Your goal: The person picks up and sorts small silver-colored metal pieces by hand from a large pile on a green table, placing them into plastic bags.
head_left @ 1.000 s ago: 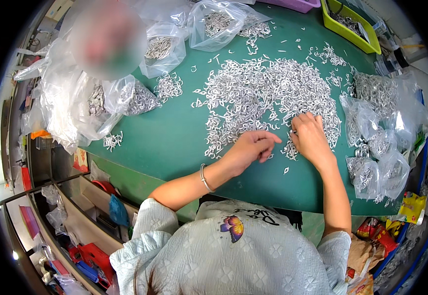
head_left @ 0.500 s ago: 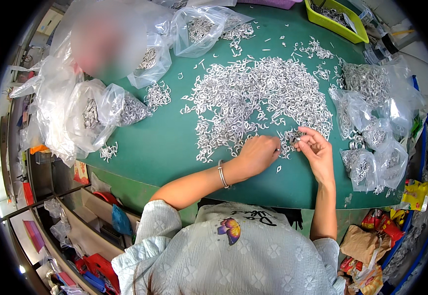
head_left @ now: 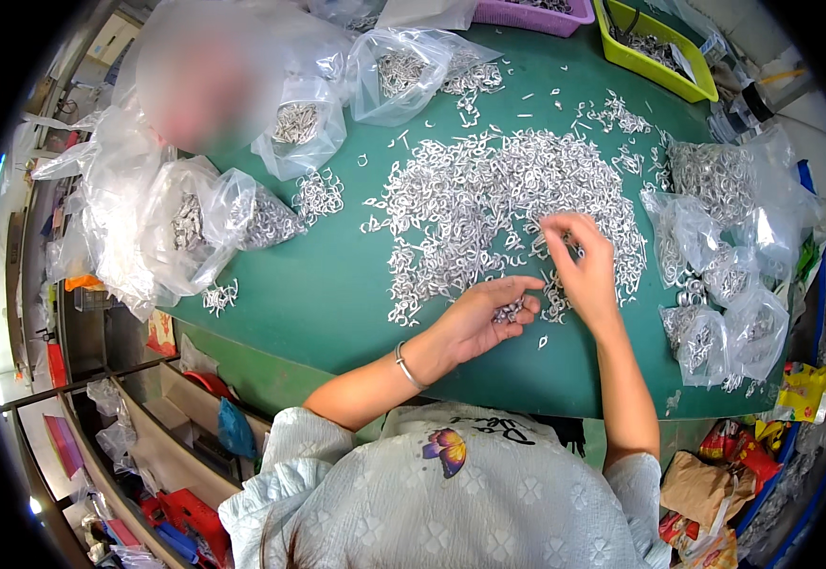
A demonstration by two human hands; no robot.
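Note:
My left hand [head_left: 474, 327] is turned palm up at the near edge of the pile, fingers curled around several small silver metal links [head_left: 509, 310]. Its thumb points right. Just beyond it, my right hand [head_left: 584, 270] hovers over the right part of the pile, fingers bent and drawn together toward the thumb. Whatever it may be pinching is too small to make out. A wide heap of loose silver links [head_left: 460, 204] covers the middle of the green table [head_left: 337, 303]. One single link [head_left: 543, 342] lies apart, near my wrists.
Clear plastic bags of metal parts stand at the left [head_left: 185, 218], the far side [head_left: 399, 76] and the right [head_left: 716, 180]. A yellow-green basket [head_left: 659, 66] and a purple basket [head_left: 536, 17] sit at the back. Open drawers [head_left: 176, 408] are lower left.
My left hand has rolled from knuckles up to palm up, showing the links in it. My right hand has moved slightly left and away from me, turning over the pile.

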